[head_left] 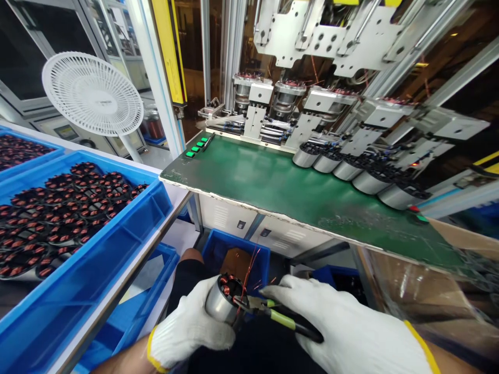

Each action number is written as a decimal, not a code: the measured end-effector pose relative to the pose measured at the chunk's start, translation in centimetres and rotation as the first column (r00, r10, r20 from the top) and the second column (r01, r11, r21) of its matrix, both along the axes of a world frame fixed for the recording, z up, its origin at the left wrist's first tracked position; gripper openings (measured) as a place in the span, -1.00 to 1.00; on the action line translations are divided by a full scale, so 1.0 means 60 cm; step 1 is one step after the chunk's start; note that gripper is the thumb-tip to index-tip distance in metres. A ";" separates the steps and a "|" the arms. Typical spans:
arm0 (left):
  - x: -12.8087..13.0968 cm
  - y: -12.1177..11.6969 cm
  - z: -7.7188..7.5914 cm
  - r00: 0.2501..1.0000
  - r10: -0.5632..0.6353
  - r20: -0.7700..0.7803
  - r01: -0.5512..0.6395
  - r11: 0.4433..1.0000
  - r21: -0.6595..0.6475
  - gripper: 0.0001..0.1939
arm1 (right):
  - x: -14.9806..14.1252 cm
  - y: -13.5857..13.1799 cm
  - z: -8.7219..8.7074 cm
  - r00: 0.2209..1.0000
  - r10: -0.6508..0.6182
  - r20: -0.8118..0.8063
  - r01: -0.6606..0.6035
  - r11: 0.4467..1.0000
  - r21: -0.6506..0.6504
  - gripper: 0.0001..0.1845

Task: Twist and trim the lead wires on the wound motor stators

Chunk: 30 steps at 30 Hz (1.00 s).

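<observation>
My left hand [195, 317], in a white knitted glove with a yellow cuff, is wrapped round a silver motor stator [220, 305]. Copper coils show inside its black-lined top, and loose copper wires [247, 275] stick up from its rim. In my right hand [331, 311], gloved the same way, is a pair of cutting pliers [283, 318] with green and black handles. The pliers' jaws touch the stator's rim beside the wires; whether they bite on a wire I cannot tell. Both hands are low in front of my lap, over a blue bin [259, 246] with cardboard in it.
A green-topped bench [249, 171] stands ahead, with several silver stators [339, 166] along its right rear. Behind it is a winding machine [323, 36] holding more stators. At left, a blue crate [156, 208] is full of stators, near a white fan [93, 93].
</observation>
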<state>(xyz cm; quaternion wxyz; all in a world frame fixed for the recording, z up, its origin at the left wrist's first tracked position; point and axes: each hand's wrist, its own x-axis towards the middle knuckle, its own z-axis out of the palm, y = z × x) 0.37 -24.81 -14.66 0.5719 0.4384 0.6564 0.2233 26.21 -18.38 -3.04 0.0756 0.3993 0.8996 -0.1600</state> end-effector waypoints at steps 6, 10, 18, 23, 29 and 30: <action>-0.003 0.008 0.022 0.999 -0.033 0.033 0.035 0.998 -0.056 -0.17 | -0.022 0.005 0.020 0.984 -0.176 -0.003 0.160 0.900 -0.406 -0.41; -0.009 0.005 0.000 0.993 -0.023 0.116 0.023 1.000 0.007 -0.06 | -0.011 -0.010 0.019 0.951 -0.305 0.057 0.301 0.864 -0.404 -0.34; -0.017 -0.017 -0.021 0.999 0.012 0.043 -0.024 0.964 0.266 -0.04 | -0.004 -0.034 -0.012 0.874 -0.378 0.304 0.422 0.902 -0.091 -0.08; -0.018 -0.020 0.000 0.988 -0.023 -0.153 0.074 0.938 0.337 -0.08 | -0.030 -0.027 -0.005 0.861 -0.379 0.340 0.438 0.891 -0.115 -0.05; -0.002 -0.017 0.015 0.946 0.000 -0.324 0.120 0.928 0.353 -0.16 | -0.034 -0.026 -0.018 0.903 -0.343 0.259 0.386 0.912 -0.138 -0.20; 0.000 -0.018 0.022 0.945 0.004 -0.327 0.114 0.933 0.341 -0.16 | -0.032 -0.024 -0.019 0.917 -0.329 0.225 0.367 0.916 -0.159 -0.26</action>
